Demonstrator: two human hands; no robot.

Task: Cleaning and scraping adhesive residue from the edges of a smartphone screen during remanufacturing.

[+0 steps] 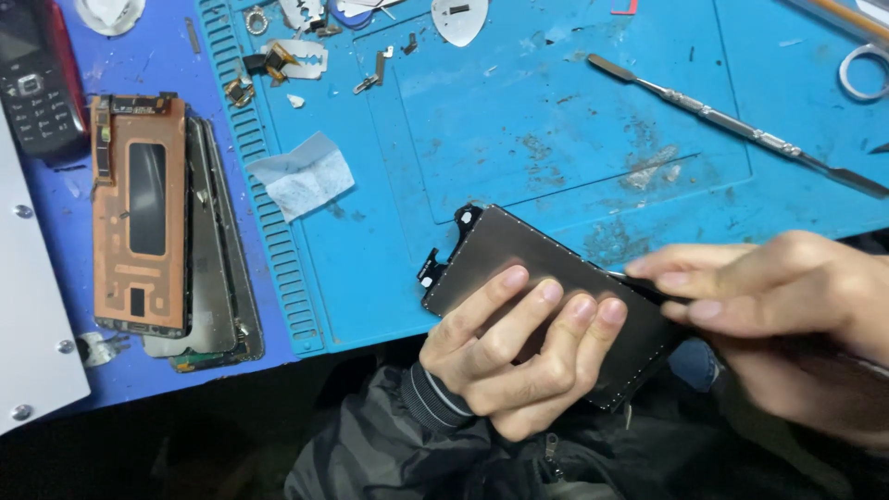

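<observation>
Curling over the near edge of a dark phone display panel (546, 296), the left hand (519, 356) is half closed, its four fingers (542, 315) lying flat on the panel's top face and the thumb tucked out of sight beneath. The right hand (787, 301) is closed in a pinch around a thin dark tool (648, 287), whose tip meets the panel's right-hand long edge; most of the tool is hidden inside the fingers, so its kind is hard to make out.

That panel sits at the near edge of the blue repair mat (556, 120) on the tabletop, partly overhanging the person's lap. Its long axis runs diagonally, from the upper left, where small black flex connectors (444, 250) stick out, down to the lower right near the dark jacket sleeve (389, 435). Its lower right corner is covered by the hands.

Well apart on the left lies a copper-backed screen assembly (139, 213) stacked on a phone frame (222, 278). A metal spudger (732, 120) lies diagonally at the upper right, and a keypad phone (37, 79) is cut off by the top left corner.
</observation>
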